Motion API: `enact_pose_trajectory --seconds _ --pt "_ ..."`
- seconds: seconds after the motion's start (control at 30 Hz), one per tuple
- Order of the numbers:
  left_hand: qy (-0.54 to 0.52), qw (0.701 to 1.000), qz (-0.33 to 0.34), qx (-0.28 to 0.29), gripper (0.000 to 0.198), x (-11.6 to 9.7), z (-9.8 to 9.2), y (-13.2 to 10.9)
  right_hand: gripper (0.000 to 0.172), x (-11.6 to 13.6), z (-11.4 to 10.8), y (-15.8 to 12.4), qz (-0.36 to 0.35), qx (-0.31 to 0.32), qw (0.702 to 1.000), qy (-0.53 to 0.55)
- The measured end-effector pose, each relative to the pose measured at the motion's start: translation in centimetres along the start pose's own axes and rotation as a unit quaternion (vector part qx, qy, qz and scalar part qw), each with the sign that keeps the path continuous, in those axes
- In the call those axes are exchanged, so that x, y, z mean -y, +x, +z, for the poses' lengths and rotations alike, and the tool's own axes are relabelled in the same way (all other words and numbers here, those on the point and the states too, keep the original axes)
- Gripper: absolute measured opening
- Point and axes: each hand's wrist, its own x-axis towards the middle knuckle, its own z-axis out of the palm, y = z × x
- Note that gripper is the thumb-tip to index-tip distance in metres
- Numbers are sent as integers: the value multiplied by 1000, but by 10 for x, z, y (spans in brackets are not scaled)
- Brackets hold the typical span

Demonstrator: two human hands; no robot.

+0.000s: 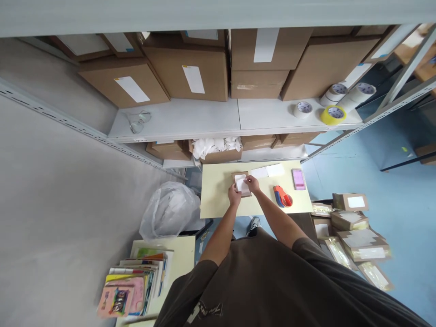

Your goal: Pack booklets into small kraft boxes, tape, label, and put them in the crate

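A small brown cardboard box (242, 174) with a white label (240, 183) on top lies on the pale yellow table (218, 200). My left hand (233, 196) grips the box's near left edge, fingers closed on it. My right hand (253, 184) pinches the label's right side. White label sheets (269, 171) lie just beyond the box. An orange tape dispenser (282, 196) rests to the right of my right forearm, and a pink phone (299, 178) lies near the table's right edge.
Grey metal shelves (190, 120) hold large brown cartons (190, 72) and tape rolls (334, 113). A plastic bag (170, 210) sits on the floor to the left. Stacked books (132, 284) lie at the lower left. Packed parcels (354, 227) are piled at the right on the blue floor.
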Motion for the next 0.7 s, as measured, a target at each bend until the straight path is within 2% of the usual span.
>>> enact_pose_trajectory --seconds 0.17,0.23,0.3,0.4,0.47,0.57,0.63,0.7 --pt "85 995 43 -20 76 -1 3 -6 12 -13 7 6 -27 -13 993 -113" --pt "137 988 55 -34 77 -1 -1 -10 18 -15 9 5 -31 -13 986 -165" --pt "198 976 81 -33 73 -2 -6 -13 35 -14 10 3 -12 -31 978 -205" --pt "280 946 161 21 61 -4 -15 -12 65 -11 9 0 0 -53 967 -248" --pt "317 929 181 67 66 -5 -22 -6 70 -13 4 -5 -50 -21 960 -274" --pt "345 919 132 136 93 -3 -32 7 67 -28 -7 -23 -121 51 943 -304" --pt "348 915 97 182 108 0 -37 13 70 -42 -13 -40 -116 70 939 -316" --pt "340 912 83 214 115 5 -40 16 74 -54 -16 -57 -84 62 943 -316"
